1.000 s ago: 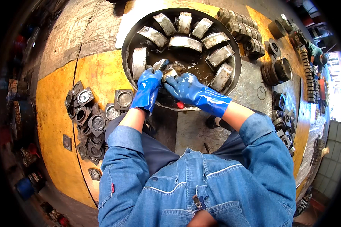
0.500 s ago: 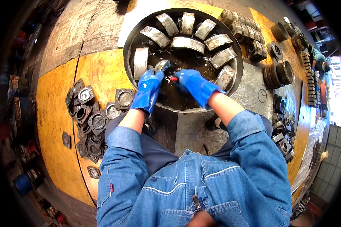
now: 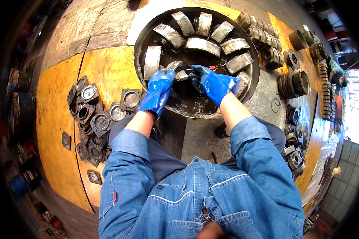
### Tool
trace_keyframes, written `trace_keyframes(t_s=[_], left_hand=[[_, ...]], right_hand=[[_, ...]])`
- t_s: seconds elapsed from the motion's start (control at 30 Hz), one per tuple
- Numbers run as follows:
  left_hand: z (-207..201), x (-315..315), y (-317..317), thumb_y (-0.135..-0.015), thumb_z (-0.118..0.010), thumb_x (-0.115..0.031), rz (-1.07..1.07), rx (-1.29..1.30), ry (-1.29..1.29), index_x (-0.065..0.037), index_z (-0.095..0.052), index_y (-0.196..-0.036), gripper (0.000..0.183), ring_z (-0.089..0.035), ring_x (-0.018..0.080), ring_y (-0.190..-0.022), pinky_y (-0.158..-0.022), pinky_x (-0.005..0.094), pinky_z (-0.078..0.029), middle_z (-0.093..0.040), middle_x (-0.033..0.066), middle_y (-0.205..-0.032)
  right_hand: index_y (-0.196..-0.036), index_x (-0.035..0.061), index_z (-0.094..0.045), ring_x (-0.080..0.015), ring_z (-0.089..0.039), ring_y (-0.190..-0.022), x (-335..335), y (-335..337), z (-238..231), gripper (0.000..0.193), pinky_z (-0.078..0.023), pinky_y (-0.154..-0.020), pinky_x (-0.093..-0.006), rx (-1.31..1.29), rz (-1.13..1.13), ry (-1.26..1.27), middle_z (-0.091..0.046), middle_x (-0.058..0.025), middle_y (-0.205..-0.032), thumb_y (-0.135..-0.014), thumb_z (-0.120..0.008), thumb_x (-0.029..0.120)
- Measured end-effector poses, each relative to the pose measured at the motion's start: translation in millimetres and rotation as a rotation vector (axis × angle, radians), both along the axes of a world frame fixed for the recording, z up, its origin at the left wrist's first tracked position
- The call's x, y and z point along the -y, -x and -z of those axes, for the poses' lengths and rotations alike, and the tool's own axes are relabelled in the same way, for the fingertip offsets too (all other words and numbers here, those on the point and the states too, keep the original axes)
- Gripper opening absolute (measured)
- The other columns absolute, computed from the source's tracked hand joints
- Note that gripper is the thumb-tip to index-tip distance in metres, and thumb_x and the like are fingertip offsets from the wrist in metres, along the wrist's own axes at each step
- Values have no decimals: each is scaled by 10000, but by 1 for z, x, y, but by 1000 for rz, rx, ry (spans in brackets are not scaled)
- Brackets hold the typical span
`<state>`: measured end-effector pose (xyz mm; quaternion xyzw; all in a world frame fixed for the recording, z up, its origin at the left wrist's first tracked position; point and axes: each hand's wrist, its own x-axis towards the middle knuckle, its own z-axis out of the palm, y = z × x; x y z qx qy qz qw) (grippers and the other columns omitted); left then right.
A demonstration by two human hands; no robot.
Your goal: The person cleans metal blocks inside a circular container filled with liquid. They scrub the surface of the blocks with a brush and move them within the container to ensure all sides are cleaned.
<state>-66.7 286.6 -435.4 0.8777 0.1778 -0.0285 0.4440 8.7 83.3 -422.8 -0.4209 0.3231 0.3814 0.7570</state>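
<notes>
Metal block (image 3: 178,70) gripped over the round basin (image 3: 251,85)
Left hand (image 3: 158,91) closes on it; right hand (image 3: 214,83) pinches a red-handled tool (image 3: 210,68) beside it

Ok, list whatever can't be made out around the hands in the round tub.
- Head view: the small metal part between the hands, half covered by the left hand.
- Red-tipped tool in the right hand: mostly hidden by the glove.
- Tub bottom: dark, murky.

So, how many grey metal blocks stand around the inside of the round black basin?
8 along the basin wall: one left, six across the top, one right partly behind the right hand. Others may be hidden.
</notes>
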Motion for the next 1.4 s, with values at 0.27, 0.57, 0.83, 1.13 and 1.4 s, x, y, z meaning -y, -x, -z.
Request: trace_keyframes(t_s=[0.27,0.57,0.83,1.13,1.4], left_hand=[[-9,-6,3,-959,-516,-410,13,-114,148,15,-687,-1225,530,-610,449,-1210,-1043,448,-462,-676,300,-1219],[-2,-5,-6,-946,-514,-404,37,-143,158,2,-661,-1299,558,-591,411,-1267,-1084,431,-443,-652,274,-1303],[-50,13,5,-843,-666,-451,-39,-152,65,-9,-657,-1304,639,-657,378,-1190,-1013,411,-506,-697,251,-1230],[-43,11,-13,-809,-720,-613,138,-402,42,-12,-718,-1207,720,-705,356,-1084,-943,427,-525,-728,244,-1138],[-27,8,-18,-795,-729,-635,166,-410,67,-46,-734,-1195,712,-713,353,-1085,-920,427,-552,-750,201,-1113]], right_hand=[[-1015,39,-753,-182,-656,-731,-45,-2,-87,380,-509,-679,-345,845,-1367,804,-727,-86,-845,-908,-660,391],[-1373,250,-616,-299,-708,-1116,-40,14,-43,449,-573,-907,-454,1065,-1905,1313,-718,-83,-1229,-926,-646,250],[-1395,340,-601,-303,-702,-1115,-21,14,-46,450,-558,-938,-431,1137,-1647,1439,-703,-40,-1297,-950,-624,276],[-1007,64,-748,-222,-627,-683,8,9,-57,399,-470,-620,-360,714,-1175,927,-672,-104,-742,-873,-723,439],[-1051,80,-755,-168,-641,-707,1,6,-67,413,-494,-624,-343,491,-1203,863,-714,-78,-828,-829,-760,428]])
